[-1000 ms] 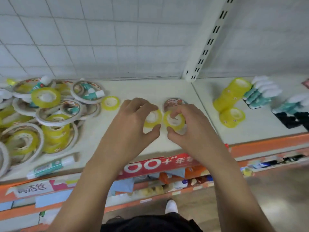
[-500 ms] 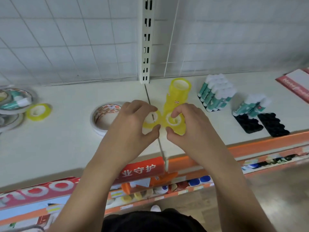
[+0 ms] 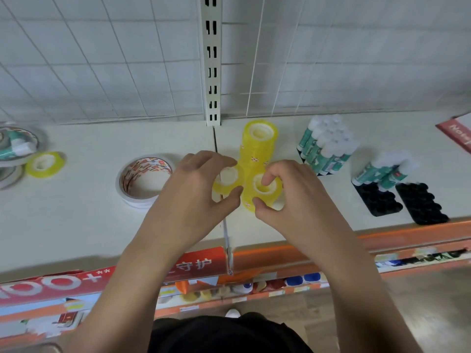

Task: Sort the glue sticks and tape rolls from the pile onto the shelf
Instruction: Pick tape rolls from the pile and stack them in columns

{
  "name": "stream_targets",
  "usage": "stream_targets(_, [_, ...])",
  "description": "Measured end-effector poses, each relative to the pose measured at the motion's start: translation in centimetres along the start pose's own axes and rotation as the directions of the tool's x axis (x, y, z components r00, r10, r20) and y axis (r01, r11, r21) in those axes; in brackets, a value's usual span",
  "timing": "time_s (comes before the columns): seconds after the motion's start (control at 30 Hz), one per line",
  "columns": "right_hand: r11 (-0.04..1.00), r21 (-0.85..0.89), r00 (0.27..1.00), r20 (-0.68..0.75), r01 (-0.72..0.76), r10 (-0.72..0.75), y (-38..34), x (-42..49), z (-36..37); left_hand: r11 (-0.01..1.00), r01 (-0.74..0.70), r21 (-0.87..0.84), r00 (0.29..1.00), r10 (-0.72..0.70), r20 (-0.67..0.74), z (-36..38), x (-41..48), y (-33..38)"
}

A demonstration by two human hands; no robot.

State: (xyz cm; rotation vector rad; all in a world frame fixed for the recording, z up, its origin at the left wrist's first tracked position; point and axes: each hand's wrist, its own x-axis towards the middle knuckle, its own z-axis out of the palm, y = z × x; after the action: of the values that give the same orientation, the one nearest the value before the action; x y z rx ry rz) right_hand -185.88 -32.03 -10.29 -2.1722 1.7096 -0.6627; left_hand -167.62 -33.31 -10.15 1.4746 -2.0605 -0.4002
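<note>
Left hand (image 3: 196, 197) pinches a yellow tape roll (image 3: 225, 185), right hand (image 3: 298, 200) pinches a second yellow roll (image 3: 266, 191)

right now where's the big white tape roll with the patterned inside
The big white tape roll lies flat on the shelf, left of centre in the head view, just left of the left hand, a yellow roll further left.
</note>
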Motion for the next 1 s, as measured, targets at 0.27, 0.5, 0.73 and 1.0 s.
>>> stream_targets(0.27, [0.99,0.12,0.995,0.068,-0.074,0.066,1.8,-0.2,0.7,0.999,0.028,-0.042,1.0,-0.028,-0.013,0.9,-0.2,1.4])
stream_targets(0.5, [0.979,0.176,0.993,0.083,-0.101,0.088,2.8,-0.2,1.2,0.999,0.019,-0.034,0.998,-0.021,-0.057,2.4,0.1,2.9])
stream_targets(0.73, [0.977,0.197,0.992,0.11,-0.078,0.057,3.4,-0.2,1.2,0.999,0.035,-0.036,0.999,-0.037,-0.036,3.4,0.1,2.8])
stream_targets(1.0, [0.975,0.201,0.981,0.187,-0.096,0.058,3.5,0.4,0.8,0.989,0.132,0.072,0.977,-0.142,0.16,2.8,0.3,1.5])
